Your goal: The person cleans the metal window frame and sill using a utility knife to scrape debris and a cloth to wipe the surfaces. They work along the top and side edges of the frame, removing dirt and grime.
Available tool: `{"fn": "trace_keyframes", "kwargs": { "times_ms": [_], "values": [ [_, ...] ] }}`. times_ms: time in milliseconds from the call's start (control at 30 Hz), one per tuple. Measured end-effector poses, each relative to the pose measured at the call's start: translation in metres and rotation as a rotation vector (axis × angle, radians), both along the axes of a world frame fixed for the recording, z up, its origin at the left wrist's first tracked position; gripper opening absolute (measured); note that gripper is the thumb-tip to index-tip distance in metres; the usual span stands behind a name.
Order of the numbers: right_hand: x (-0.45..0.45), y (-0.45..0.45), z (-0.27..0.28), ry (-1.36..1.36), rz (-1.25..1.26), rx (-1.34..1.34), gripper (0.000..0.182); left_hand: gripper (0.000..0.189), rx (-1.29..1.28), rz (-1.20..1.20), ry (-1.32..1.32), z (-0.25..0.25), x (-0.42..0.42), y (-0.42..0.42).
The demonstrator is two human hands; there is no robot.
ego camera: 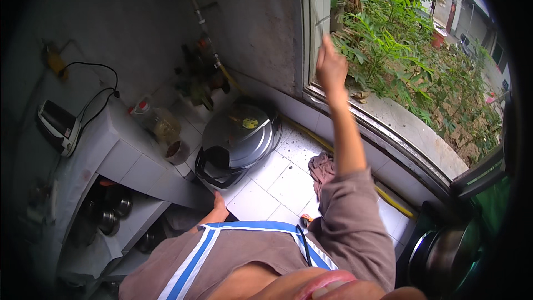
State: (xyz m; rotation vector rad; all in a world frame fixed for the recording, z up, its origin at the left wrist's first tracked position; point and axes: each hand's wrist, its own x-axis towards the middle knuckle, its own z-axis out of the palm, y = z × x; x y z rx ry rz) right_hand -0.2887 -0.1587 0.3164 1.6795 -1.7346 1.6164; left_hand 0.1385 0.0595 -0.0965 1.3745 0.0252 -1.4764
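Observation:
My right hand [332, 64] is raised at the open window, with the arm stretched across the sill. It is in front of the pale window frame [316, 21] and slightly blurred; whether its curled fingers hold or touch anything is unclear. Low at the counter's front edge is my left hand [218, 206], thumb side showing, its other fingers hidden. Ahead of it on the white tiled counter [266, 179] stands a large dark pot [214, 156] with a shiny lid [239, 133]. A crumpled brownish cloth [321, 171] lies partly behind my right forearm.
A plastic jug [160, 121] with a red cap and a small container [178, 152] stand left of the pot. A yellow hose [308, 133] runs below the sill. Metal pots [109, 218] sit on a lower shelf. A metal pan [441, 254] is at right. Plants [387, 41] grow outside.

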Motion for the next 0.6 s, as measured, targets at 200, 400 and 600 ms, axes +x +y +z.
{"fn": "trace_keyframes", "kwargs": {
  "times_ms": [200,400,600],
  "values": [
    [0.009,0.062,-0.129,-0.171,0.004,0.246,0.036,0.058,0.606,-0.002,-1.089,-0.017,-0.058,-0.027],
    [0.023,0.072,-0.118,-0.356,0.126,0.173,0.033,0.057,0.642,0.013,-1.279,0.033,-0.087,-0.019],
    [0.014,0.081,-0.144,-0.453,0.123,0.118,0.039,0.060,0.676,-0.049,-1.260,0.055,-0.089,-0.015]
  ]
}}
